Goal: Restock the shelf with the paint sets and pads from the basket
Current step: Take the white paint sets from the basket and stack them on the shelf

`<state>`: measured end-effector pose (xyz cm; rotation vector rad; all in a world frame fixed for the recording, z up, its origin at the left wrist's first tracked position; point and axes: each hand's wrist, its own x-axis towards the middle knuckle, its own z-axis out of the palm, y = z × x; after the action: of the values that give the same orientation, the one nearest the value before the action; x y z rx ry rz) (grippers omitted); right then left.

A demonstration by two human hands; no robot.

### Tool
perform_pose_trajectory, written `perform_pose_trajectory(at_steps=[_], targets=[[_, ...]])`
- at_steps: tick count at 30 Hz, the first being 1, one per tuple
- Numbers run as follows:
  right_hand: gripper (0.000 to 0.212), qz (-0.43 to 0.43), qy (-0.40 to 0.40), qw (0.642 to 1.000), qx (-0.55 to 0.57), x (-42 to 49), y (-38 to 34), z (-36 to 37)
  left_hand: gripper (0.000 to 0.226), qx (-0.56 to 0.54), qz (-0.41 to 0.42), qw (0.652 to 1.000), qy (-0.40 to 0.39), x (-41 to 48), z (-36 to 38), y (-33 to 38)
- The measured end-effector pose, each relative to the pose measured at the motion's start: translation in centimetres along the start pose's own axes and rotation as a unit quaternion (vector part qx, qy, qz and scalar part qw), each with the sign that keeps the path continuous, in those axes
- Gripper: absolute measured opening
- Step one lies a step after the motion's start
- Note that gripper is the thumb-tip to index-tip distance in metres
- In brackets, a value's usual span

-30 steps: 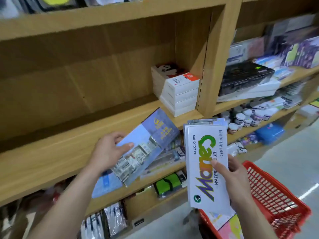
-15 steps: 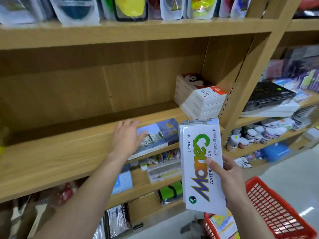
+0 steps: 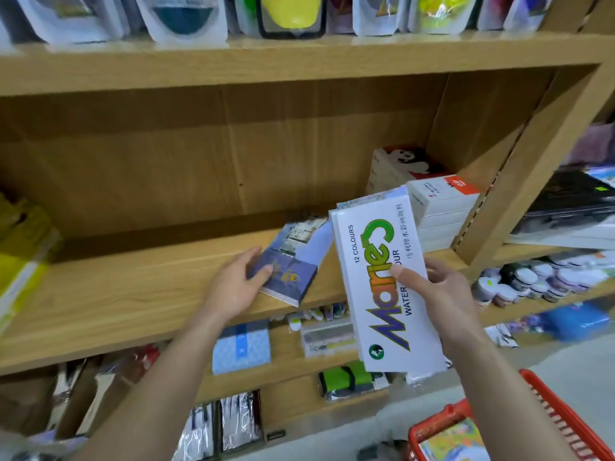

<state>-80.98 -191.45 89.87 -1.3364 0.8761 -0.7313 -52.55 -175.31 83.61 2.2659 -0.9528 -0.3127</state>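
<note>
L hand (image 3: 233, 291) flat on pad (image 3: 289, 261), fingers spread, seating it on shelf (image 3: 133, 294). R hand (image 3: 442, 294) clamped on paint set (image 3: 382, 277), mid-air. Next: set beside pad. Basket (image 3: 549, 410) w/ more stock.

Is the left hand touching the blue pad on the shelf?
Touching. The head view shows the left hand with its fingers pressed on the near corner of the blue pad, which lies on the wooden shelf.

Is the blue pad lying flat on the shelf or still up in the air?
Lying flat. The blue pad rests on the wooden shelf, one corner overhanging the front edge, the left hand touching its near end.
</note>
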Motion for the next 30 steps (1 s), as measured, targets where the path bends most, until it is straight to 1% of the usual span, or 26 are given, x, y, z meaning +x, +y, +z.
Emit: perform_pose_trajectory(at_steps=[2, 4, 8, 11, 14, 16, 19, 20, 21, 25, 28, 29, 30], targets=[[0.030, 0.008, -0.017, 1.000, -0.002, 1.7, -0.9, 1.7, 0.070, 0.000, 0.015, 0.999, -0.029, -1.1, 0.9, 0.2], [0.027, 0.013, -0.029, 0.999, 0.003, 3.3, -1.6, 3.6, 0.068, 0.004, 0.012, 1.000, -0.020, -1.4, 1.3, 0.3], [0.019, 0.035, -0.051, 0.998, 0.001, 5.7, -2.5, 6.2, 0.056, -0.023, 0.010, 1.000, -0.001, -1.8, 1.7, 1.0], [0.028, 0.064, -0.077, 0.995, 0.003, 7.3, -3.2, 7.0, 0.039, -0.069, -0.015, 0.997, 0.007, -1.7, 1.6, 1.2], [0.027, 0.095, -0.099, 0.990, 0.019, 9.0, -3.6, 7.4, 0.037, -0.091, -0.020, 0.996, 0.006, -1.7, 1.4, 1.5], [0.035, 0.121, -0.124, 0.985, 0.022, 10.2, -3.5, 8.0, 0.041, -0.123, -0.029, 0.992, 0.001, -1.9, 1.4, 1.7], [0.061, 0.163, -0.152, 0.974, 0.031, 11.4, -2.4, 9.2, 0.055, -0.229, -0.037, 0.973, -0.007, -2.4, 1.6, 2.1], [0.064, 0.173, -0.154, 0.972, 0.027, 11.8, -1.8, 9.5, 0.059, -0.247, -0.037, 0.968, -0.011, -2.6, 1.7, 2.4], [0.062, 0.180, -0.154, 0.971, 0.017, 12.1, -1.4, 9.7, 0.064, -0.256, -0.038, 0.966, -0.015, -2.8, 1.8, 2.6], [0.041, 0.201, -0.137, 0.970, -0.020, 12.5, -0.8, 9.5, 0.083, -0.259, -0.013, 0.965, -0.038, -3.2, 2.2, 3.7], [0.041, 0.159, -0.120, 0.979, -0.053, 11.8, -0.9, 8.7, 0.086, -0.249, -0.015, 0.967, -0.051, -3.4, 2.9, 4.2], [0.038, 0.137, -0.112, 0.982, -0.058, 11.2, -0.7, 8.3, 0.085, -0.249, -0.017, 0.967, -0.051, -3.4, 3.1, 4.3], [0.029, 0.118, -0.110, 0.985, -0.058, 10.5, -0.3, 7.7, 0.083, -0.248, -0.020, 0.967, -0.049, -3.4, 3.2, 4.3]])
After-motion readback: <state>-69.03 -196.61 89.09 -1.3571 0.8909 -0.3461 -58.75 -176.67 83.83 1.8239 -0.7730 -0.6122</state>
